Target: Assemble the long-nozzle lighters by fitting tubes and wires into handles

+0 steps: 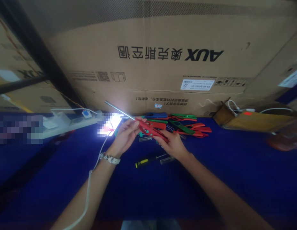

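Between my two hands is a red long-necked gas lighter, its metal tube pointing up and to the left. My left hand pinches it where the tube meets the red body. Around the handle end, my right hand has its fingers closed. Behind the hands lie several red, green and blue lighter casings, partly hidden by the hands. A yellow and black screwdriver rests on the blue cloth in front, beside a small clear plastic piece.
A large cardboard box stands across the back. At left are a white power strip and a brightly lit screen or lamp, with a white cable crossing my left forearm. An open carton with cables sits at right.
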Demonstrator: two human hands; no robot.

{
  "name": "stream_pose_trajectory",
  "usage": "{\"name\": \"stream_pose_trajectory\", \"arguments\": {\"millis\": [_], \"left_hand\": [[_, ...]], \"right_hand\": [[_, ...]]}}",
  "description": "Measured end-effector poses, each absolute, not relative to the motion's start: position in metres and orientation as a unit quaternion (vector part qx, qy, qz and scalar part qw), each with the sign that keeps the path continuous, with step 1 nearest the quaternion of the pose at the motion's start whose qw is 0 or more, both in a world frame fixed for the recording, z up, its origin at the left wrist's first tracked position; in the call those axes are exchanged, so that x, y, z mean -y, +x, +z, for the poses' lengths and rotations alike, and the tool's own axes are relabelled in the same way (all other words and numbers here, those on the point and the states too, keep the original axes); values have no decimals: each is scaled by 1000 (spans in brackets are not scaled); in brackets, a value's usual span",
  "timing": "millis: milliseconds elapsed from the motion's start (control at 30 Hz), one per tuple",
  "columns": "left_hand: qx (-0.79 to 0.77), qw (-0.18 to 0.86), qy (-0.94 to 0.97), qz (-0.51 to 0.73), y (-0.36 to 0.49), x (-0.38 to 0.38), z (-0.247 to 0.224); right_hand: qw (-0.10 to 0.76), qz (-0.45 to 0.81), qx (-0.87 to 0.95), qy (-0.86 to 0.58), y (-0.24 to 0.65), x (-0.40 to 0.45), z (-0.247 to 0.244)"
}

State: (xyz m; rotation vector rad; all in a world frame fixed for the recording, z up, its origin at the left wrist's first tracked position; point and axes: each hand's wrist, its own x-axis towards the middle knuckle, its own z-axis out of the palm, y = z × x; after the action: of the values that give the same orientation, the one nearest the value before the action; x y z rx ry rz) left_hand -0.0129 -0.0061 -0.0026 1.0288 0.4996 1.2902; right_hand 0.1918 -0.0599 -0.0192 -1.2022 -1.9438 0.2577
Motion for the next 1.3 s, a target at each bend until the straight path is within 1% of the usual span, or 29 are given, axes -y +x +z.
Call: {"name": "stream_pose_trajectory", "arguments": {"millis": [233, 433, 533, 667, 800, 900, 1000, 1067, 1200, 1300], "left_hand": [[-227, 665, 431, 566, -9, 7, -5], [-231, 671, 416, 569, 5, 15, -5], [-235, 665, 392, 590, 17, 22, -6], [-230, 643, 362, 635, 24, 28, -4], [-224, 643, 348, 645, 23, 29, 1], [-220, 641, 340, 652, 24, 29, 2], [-211, 634, 337, 663, 24, 28, 2], [-204, 633, 334, 668, 24, 28, 2], [-211, 638, 318, 669, 24, 29, 0], [-225, 625, 319, 676, 28, 29, -3]], "right_hand": [[404, 90, 775, -477, 184, 64, -22], [405, -38, 746, -527, 174, 66, -27], [399, -53, 738, -542, 169, 68, -26], [414, 31, 742, -527, 163, 69, -24], [397, 138, 754, -505, 160, 69, -25], [385, 178, 756, -499, 160, 68, -25], [380, 193, 757, -495, 158, 69, -23], [384, 166, 759, -499, 155, 71, -23], [392, 24, 758, -521, 150, 74, -24], [372, -59, 760, -530, 146, 77, -24]]}}
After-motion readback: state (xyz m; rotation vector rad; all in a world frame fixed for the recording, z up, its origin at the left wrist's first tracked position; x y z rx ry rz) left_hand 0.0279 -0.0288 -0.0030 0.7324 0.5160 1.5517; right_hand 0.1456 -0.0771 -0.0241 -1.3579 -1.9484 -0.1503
